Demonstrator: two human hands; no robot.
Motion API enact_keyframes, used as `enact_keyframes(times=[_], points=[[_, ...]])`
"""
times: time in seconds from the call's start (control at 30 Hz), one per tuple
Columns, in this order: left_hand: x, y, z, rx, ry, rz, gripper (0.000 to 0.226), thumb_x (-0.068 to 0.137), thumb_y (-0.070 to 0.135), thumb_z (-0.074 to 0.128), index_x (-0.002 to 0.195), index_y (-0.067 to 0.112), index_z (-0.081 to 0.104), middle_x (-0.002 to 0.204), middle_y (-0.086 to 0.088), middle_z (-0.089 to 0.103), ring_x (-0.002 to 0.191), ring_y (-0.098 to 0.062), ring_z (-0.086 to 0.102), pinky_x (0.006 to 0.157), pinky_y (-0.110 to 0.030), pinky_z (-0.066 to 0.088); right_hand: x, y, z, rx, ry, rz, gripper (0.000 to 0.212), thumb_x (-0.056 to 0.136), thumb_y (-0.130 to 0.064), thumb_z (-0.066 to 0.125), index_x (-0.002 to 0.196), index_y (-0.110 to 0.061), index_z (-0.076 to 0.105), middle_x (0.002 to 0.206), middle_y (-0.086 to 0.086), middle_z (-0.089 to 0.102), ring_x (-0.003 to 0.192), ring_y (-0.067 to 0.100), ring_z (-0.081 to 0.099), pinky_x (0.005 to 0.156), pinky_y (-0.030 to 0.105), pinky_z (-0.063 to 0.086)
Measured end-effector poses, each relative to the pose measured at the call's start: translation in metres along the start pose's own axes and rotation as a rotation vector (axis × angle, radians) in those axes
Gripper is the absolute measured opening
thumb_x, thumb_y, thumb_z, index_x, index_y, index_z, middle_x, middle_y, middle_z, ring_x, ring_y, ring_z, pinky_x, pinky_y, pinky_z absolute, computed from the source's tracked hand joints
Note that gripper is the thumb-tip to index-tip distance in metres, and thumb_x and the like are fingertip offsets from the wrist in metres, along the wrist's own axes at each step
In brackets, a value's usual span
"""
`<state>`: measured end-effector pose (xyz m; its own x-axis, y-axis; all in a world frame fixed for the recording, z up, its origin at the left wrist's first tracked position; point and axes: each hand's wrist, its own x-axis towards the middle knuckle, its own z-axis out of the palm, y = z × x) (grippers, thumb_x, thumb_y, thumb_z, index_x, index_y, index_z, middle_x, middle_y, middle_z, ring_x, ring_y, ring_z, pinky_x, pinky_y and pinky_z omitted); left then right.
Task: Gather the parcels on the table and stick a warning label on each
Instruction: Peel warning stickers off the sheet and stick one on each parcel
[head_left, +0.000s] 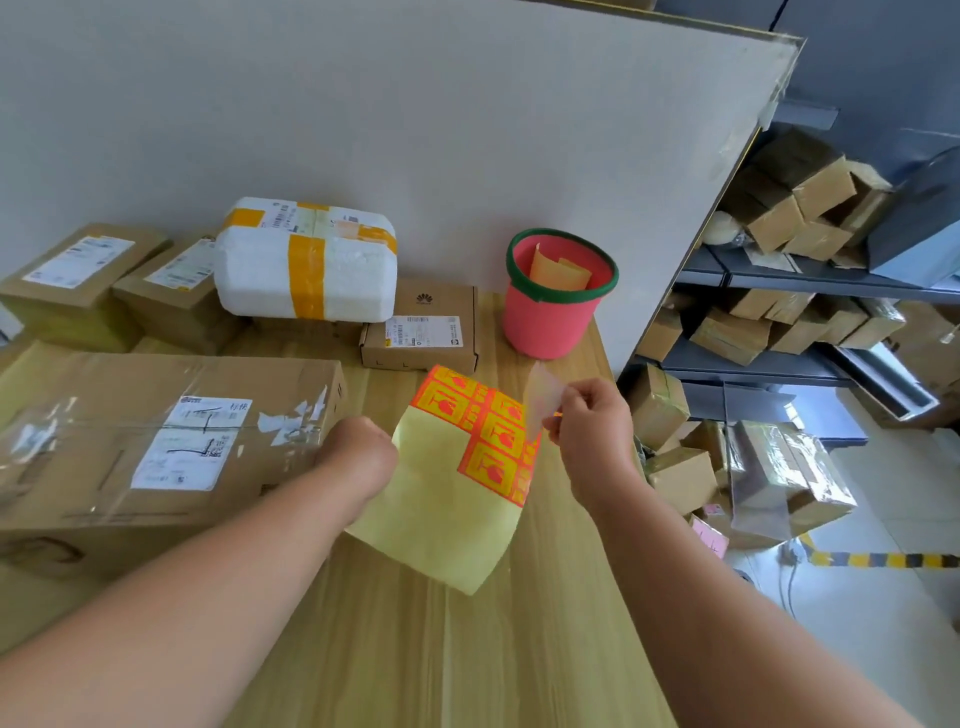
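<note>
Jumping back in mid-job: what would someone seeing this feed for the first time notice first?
First, the label sheet, yellow backing with bright orange warning stickers, held mid-frame by the left hand while the right hand pinches a peeled label. Next, the pink bucket with a green rim at the far right of the table, and the white foam box with yellow tape behind.

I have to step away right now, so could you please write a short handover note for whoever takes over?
Left hand holds the label sheet by its left edge. Right hand pinches one peeled label beside the sheet.
Parcels on the table: large carton at left; foam box, small flat box, far-left carton, neighbouring carton behind.
Done: one label peeled; no parcel shows a warning label.
Left: stick it, then label the rest.
</note>
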<state>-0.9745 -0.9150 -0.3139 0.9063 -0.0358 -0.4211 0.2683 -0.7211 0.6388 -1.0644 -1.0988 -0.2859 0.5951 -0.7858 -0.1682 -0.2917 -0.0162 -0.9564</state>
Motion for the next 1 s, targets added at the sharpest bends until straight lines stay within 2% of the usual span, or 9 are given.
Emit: enact_keyframes(times=[0.17,0.23,0.3,0.4,0.53,0.73,0.83,0.93,1.0], points=[[-0.002,-0.009,-0.003,0.007,-0.155,0.026,0.026,0.088,0.015,0.059,0.114,0.014,0.058,0.107,-0.005,0.059,0.092,-0.021,0.053,0.072,-0.03,0.045,-0.01,-0.001,0.02,-0.075,-0.061,-0.064,0.015,0.092,-0.008,0.049,0.084,-0.015,0.06,0.074,0.007,0.068,0.063,0.015,0.059,0.06,0.033,0.048],[-0.004,-0.008,-0.007,-0.02,-0.192,0.11,0.017,0.087,0.023,0.062,0.102,0.018,0.055,0.094,0.002,0.059,0.081,-0.015,0.052,0.065,-0.026,0.039,-0.019,-0.001,0.033,-0.112,-0.122,-0.11,0.014,0.09,-0.009,0.053,0.082,-0.015,0.061,0.074,0.005,0.068,0.065,0.015,0.059,0.058,0.033,0.047],[-0.004,-0.004,-0.015,-0.104,-0.182,0.142,0.01,0.089,0.022,0.058,0.088,0.012,0.058,0.08,-0.002,0.061,0.075,-0.02,0.055,0.066,-0.028,0.041,-0.03,0.001,0.045,-0.124,-0.177,-0.181,0.016,0.088,-0.007,0.057,0.078,-0.018,0.062,0.07,0.005,0.065,0.059,0.008,0.054,0.054,0.029,0.045],[-0.001,0.002,-0.037,-0.392,-0.225,0.003,0.025,0.095,0.025,0.049,0.078,0.011,0.061,0.069,-0.006,0.061,0.064,-0.022,0.057,0.065,-0.029,0.046,-0.049,0.001,0.06,-0.128,-0.244,-0.28,0.019,0.083,-0.004,0.058,0.076,-0.02,0.062,0.06,-0.006,0.055,0.048,0.0,0.044,0.045,0.017,0.036],[0.008,-0.002,-0.07,-0.541,-0.322,-0.093,0.032,0.094,0.037,0.05,0.078,0.012,0.062,0.06,0.0,0.059,0.055,-0.016,0.056,0.054,-0.026,0.044,-0.068,-0.001,0.08,-0.173,-0.32,-0.396,0.023,0.077,-0.002,0.056,0.076,-0.025,0.061,0.078,-0.001,0.063,0.07,0.014,0.058,0.065,0.033,0.05],[0.015,-0.026,-0.107,-0.479,-0.308,-0.035,0.006,0.084,0.013,0.065,0.08,0.011,0.061,0.065,-0.004,0.063,0.055,-0.015,0.058,0.051,-0.022,0.047,-0.096,-0.008,0.111,-0.173,-0.407,-0.49,0.021,0.072,-0.008,0.052,0.074,-0.028,0.059,0.083,-0.001,0.063,0.073,0.012,0.058,0.067,0.03,0.049],[0.016,-0.039,-0.122,-0.479,-0.272,-0.01,0.005,0.084,0.009,0.065,0.079,0.009,0.061,0.066,-0.007,0.063,0.055,-0.016,0.057,0.054,-0.023,0.048,-0.107,-0.012,0.125,-0.149,-0.475,-0.441,0.016,0.071,-0.015,0.054,0.077,-0.028,0.061,0.084,-0.005,0.064,0.078,0.008,0.061,0.071,0.026,0.05],[0.018,-0.05,-0.138,-0.467,-0.192,0.05,0.009,0.084,0.009,0.065,0.076,0.009,0.06,0.064,-0.006,0.062,0.054,-0.015,0.055,0.054,-0.024,0.045,-0.115,-0.02,0.139,-0.085,-0.457,-0.307,0.008,0.077,-0.022,0.059,0.082,-0.027,0.063,0.072,-0.012,0.064,0.062,0.004,0.056,0.053,0.02,0.045],[0.019,-0.057,-0.149,-0.466,-0.164,0.074,0.01,0.084,0.01,0.065,0.076,0.009,0.06,0.065,-0.007,0.062,0.057,-0.016,0.056,0.056,-0.025,0.045,-0.116,-0.025,0.147,-0.075,-0.373,-0.235,0.005,0.083,-0.021,0.062,0.082,-0.026,0.063,0.071,-0.009,0.064,0.063,0.01,0.06,0.05,0.02,0.046]])
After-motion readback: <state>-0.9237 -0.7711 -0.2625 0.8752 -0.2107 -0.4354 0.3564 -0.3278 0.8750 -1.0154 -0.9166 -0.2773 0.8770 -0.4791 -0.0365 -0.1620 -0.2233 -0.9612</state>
